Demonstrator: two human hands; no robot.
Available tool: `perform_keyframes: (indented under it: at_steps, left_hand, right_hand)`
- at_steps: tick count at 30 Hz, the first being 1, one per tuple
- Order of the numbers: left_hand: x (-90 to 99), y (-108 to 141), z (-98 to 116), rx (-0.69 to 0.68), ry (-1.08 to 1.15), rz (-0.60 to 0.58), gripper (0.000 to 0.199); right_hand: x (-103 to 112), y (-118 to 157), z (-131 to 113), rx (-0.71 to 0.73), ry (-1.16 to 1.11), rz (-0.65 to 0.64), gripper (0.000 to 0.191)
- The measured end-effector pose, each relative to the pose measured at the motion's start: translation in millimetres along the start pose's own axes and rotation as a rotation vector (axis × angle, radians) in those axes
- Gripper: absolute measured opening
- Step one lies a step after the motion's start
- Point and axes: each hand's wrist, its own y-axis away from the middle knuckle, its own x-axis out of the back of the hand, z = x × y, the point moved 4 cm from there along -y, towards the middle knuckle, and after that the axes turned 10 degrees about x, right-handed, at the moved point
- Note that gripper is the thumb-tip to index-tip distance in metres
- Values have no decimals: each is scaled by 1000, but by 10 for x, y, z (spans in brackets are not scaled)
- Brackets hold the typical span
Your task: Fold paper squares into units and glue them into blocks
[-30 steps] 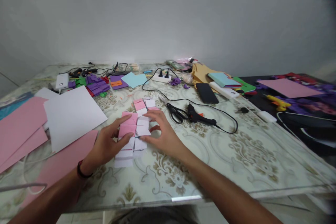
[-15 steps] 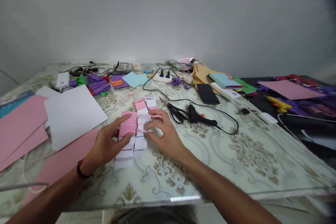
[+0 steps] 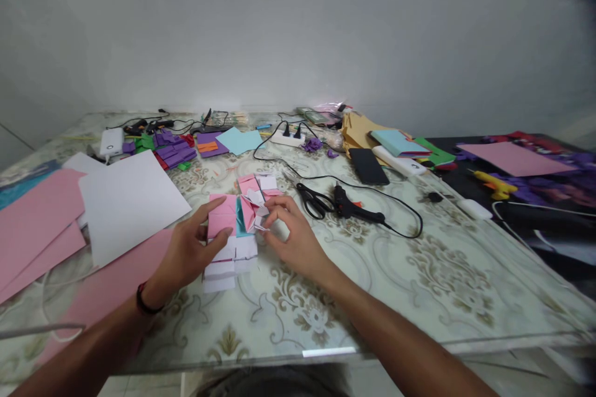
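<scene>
A folded paper piece [image 3: 222, 216] of pink, white and teal squares lies at the middle of the table. My left hand [image 3: 189, 254] grips its pink left side between fingers and thumb. At its right side my right hand [image 3: 295, 236] pinches a raised pink and white flap, which stands tilted above the teal part. Just below are white folded squares [image 3: 220, 273] with thin coloured lines; whether they are joined to the piece I cannot tell. More pink and white squares [image 3: 268, 182] lie behind.
Black scissors [image 3: 316, 200] and a black glue gun [image 3: 356, 206] with its cable lie right of my hands. A phone [image 3: 368, 166] is farther back. White paper [image 3: 133, 201] and pink sheets [image 3: 41, 217] cover the left. A power strip [image 3: 287, 138] stands behind.
The right part of the folded piece has been lifted and opened, so teal now shows between pink and white. My left hand has shifted slightly left with the pink part.
</scene>
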Motion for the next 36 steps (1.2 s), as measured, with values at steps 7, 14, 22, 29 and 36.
perform_keyframes:
  at_steps: [7, 14, 22, 29, 36]
  left_hand:
    - [-8, -6, 11, 5, -6, -6, 61]
    - [-19, -12, -54, 35, 39, -53, 62]
    - [-38, -71, -80, 106, 272, -96, 68]
    - [-42, -68, -80, 109, 293, -126, 65]
    - [-22, -52, -66, 96, 268, -149, 59]
  right_hand:
    - [-8, -6, -5, 22, -1, -10, 23]
    - [-7, -24, -32, 28, 6, 5, 11]
    - [-17, -40, -33, -29, -119, -4, 6]
    - [-67, 7, 67, -271, -352, -24, 22]
    - [-85, 11, 87, -388, -458, -6, 50]
